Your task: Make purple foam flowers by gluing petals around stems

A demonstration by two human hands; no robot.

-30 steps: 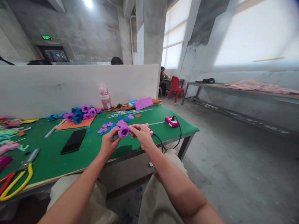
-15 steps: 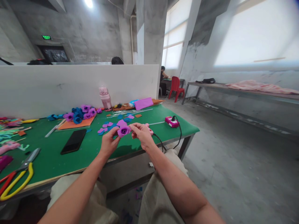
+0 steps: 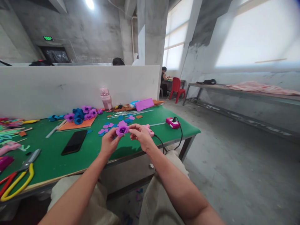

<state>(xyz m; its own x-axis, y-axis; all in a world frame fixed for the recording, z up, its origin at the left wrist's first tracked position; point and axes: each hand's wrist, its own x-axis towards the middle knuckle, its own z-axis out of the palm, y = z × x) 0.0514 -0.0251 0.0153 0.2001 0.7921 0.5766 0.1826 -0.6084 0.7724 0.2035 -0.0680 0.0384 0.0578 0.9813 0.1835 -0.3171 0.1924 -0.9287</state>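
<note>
A small purple foam flower (image 3: 122,130) is held above the front edge of the green table (image 3: 58,156). My left hand (image 3: 108,143) pinches it from the left and my right hand (image 3: 142,136) touches it from the right with the fingertips. A pink glue gun (image 3: 149,130) lies just behind my right hand, its black cord running to a pink power strip (image 3: 172,122). Loose purple and blue foam petals (image 3: 106,127) lie on the table behind the flower.
A black phone (image 3: 74,142) lies left of my hands. Finished purple and blue flowers (image 3: 81,114) sit on orange foam. Scissors and yellow-handled pliers (image 3: 16,181) are at the near left. A pink bottle (image 3: 106,98) stands by the white partition. People sit beyond it.
Both hands have lifted the flower slightly and turned it; the view has shifted a little to the right.
</note>
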